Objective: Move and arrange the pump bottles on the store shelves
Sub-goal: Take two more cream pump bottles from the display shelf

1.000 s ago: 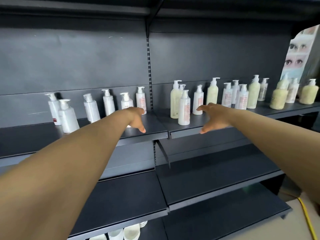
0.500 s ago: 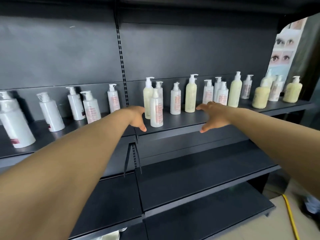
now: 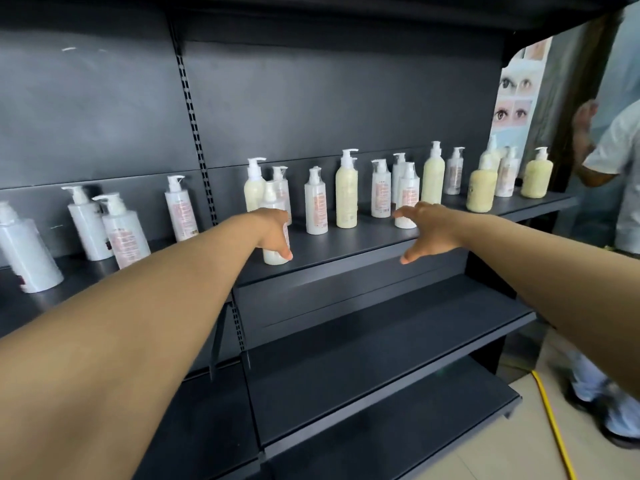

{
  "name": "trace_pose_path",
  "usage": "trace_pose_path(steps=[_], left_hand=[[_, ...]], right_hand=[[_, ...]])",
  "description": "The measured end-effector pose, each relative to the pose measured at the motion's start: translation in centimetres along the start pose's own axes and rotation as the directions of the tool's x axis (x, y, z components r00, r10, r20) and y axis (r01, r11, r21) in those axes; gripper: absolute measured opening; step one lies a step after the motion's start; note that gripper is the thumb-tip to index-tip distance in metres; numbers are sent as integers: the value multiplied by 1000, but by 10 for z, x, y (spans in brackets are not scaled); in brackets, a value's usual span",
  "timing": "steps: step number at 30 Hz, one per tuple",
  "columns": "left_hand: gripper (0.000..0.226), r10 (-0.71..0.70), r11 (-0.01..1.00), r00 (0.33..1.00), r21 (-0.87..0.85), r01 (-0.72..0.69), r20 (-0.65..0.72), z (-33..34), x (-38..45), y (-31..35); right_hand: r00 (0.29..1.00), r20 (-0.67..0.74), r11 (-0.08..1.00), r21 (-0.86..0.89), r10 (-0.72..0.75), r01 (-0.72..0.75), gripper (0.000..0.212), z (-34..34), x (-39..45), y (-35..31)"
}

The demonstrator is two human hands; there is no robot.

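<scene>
White and pale-yellow pump bottles stand in loose rows on the upper black shelf (image 3: 353,252). My left hand (image 3: 273,233) covers the middle of a white pump bottle (image 3: 273,259) at the shelf's front edge, with the thumb curled across its lower front. The other fingers are hidden. My right hand (image 3: 427,233) hovers open, fingers spread, just in front of a white bottle with a pink label (image 3: 408,188). A tall yellow bottle (image 3: 346,192) stands between the two hands, further back.
Several white bottles (image 3: 88,226) stand on the left shelf section. Two lower black shelves (image 3: 381,341) jut out below. At the right stand a person in a white shirt (image 3: 620,150) and an eye poster (image 3: 516,95). A yellow cable (image 3: 554,420) runs over the floor.
The view has swung to the right and closer. My left hand has moved off the shelf edge onto the front white bottle. My right hand has stayed open near the shelf front.
</scene>
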State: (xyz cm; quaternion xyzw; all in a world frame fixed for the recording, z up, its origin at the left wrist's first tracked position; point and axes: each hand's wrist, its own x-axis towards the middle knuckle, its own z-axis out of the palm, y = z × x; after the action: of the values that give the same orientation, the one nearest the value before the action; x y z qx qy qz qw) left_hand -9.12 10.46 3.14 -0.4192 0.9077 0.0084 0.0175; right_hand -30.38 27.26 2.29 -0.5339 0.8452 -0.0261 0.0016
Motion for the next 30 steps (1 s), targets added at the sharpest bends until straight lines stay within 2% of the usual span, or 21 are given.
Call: trace_pose_path(steps=[8, 20, 24, 30], left_hand=[[85, -11, 1000, 999, 5, 11, -45, -15, 53, 47], [84, -174, 982, 984, -82, 170, -42, -14, 150, 156], [91, -195, 977, 981, -87, 193, -17, -11, 167, 186], [88, -196, 976, 980, -96, 193, -19, -14, 173, 221]], right_hand=[[999, -33, 1000, -23, -20, 19, 96, -12, 43, 58], [989, 3, 985, -91, -149, 149, 97, -32, 142, 202], [988, 3, 985, -77, -156, 155, 97, -32, 154, 237], [988, 9, 986, -64, -154, 155, 98, -24, 152, 273]])
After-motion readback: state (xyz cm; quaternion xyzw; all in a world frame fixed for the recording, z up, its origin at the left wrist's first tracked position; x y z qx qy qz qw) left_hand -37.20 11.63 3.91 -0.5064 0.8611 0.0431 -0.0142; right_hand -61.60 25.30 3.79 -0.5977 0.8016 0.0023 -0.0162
